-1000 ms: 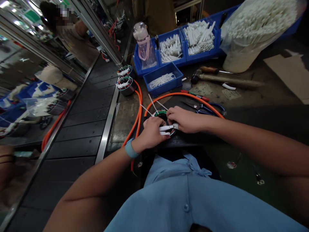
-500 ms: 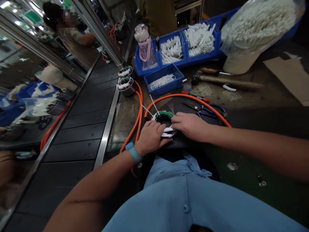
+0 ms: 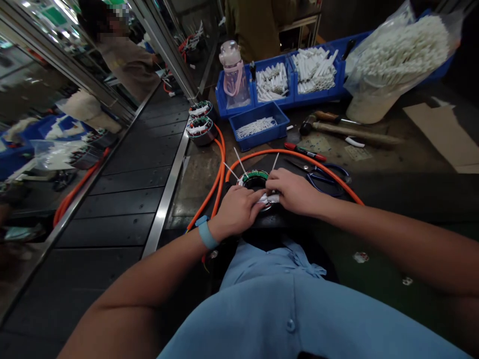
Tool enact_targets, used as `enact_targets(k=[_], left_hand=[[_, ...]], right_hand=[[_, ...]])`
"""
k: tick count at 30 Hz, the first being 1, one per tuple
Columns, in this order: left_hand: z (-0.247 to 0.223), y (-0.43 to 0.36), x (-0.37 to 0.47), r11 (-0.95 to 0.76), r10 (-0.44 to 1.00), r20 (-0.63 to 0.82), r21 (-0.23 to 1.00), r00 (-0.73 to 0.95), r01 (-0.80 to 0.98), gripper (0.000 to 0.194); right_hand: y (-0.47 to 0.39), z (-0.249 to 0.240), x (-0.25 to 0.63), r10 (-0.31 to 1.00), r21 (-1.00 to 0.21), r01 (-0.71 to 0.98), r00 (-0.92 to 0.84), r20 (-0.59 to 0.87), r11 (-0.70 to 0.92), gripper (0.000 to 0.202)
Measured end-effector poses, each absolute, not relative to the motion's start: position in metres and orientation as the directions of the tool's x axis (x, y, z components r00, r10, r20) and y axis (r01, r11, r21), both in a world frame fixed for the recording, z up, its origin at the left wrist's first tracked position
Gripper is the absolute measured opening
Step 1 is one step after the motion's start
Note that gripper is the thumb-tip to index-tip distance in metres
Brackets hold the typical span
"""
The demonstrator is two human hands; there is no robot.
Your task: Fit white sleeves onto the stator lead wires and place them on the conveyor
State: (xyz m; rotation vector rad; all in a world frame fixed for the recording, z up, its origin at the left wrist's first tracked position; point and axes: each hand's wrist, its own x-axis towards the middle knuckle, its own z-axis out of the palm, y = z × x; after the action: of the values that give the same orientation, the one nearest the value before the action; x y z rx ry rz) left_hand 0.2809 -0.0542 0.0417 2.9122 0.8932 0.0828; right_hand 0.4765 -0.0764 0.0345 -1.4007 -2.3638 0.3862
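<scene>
A ring-shaped motor stator (image 3: 258, 175) with green and black windings lies at the bench's near edge. Two thin white cable ties (image 3: 239, 158) stick up from its left side. My left hand (image 3: 239, 207) rests on the ring's near left, thumb and forefinger closed on white sleeving (image 3: 265, 199). At the near right of the ring, my right hand (image 3: 292, 192) pinches close to the same sleeving. Another white tie (image 3: 276, 161) rises past its knuckles; my fingers hide its lower end. An orange cable (image 3: 292, 151) curves around behind the stator.
Blue-handled scissors (image 3: 325, 174), a red marker (image 3: 305, 151) and a hammer (image 3: 348, 130) lie behind my right hand. A small blue bin (image 3: 258, 142) holds white ties. A conveyor (image 3: 116, 209) runs at left, with two more stators (image 3: 202, 132) by its edge. A person (image 3: 123, 65) stands beyond.
My left forefinger and thumb have closed in on the white sleeving, which lies more bunched. The tie by my right hand, blurred before, now stands clear and upright. The view has shifted slightly.
</scene>
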Motion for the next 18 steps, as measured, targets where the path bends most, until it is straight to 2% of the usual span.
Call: enact_targets(k=[3,5,8,10,12,15,17,18], left_hand=[[0.041,-0.06,0.288,-0.808,0.589,0.021,0.013,0.808,0.588,0.03],[0.037,-0.065,0.291,-0.812,0.579,0.072,-0.036,0.812,0.582,0.033],[0.028,-0.068,0.291,-0.826,0.544,0.186,-0.051,0.818,0.561,0.039],[0.024,-0.069,0.289,-0.821,0.547,0.21,-0.056,0.81,0.569,0.04],[0.023,-0.068,0.288,-0.81,0.557,0.209,-0.076,0.804,0.581,0.039],[0.025,-0.066,0.288,-0.813,0.548,0.217,-0.092,0.808,0.576,0.038],[0.026,-0.065,0.288,-0.816,0.539,0.237,-0.091,0.809,0.57,0.036],[0.026,-0.065,0.289,-0.818,0.534,0.249,-0.091,0.808,0.568,0.036]], right_hand=[[-0.077,0.03,0.475,0.846,-0.322,0.783,-0.477,0.239,0.532,0.017],[-0.083,0.023,0.473,0.823,-0.282,0.78,-0.481,0.301,0.559,0.018],[-0.096,0.011,0.467,0.789,-0.238,0.778,-0.468,0.398,0.582,0.019],[-0.102,0.004,0.465,0.775,-0.235,0.774,-0.455,0.439,0.588,0.021],[-0.1,0.0,0.469,0.77,-0.306,0.732,-0.451,0.451,0.608,0.02],[-0.076,0.002,0.504,0.769,-0.506,0.579,-0.488,0.414,0.639,0.013],[-0.049,0.011,0.55,0.858,-0.592,0.628,-0.287,0.427,0.505,0.012],[-0.035,0.018,0.578,0.889,-0.622,0.705,-0.025,0.457,0.34,0.013]])
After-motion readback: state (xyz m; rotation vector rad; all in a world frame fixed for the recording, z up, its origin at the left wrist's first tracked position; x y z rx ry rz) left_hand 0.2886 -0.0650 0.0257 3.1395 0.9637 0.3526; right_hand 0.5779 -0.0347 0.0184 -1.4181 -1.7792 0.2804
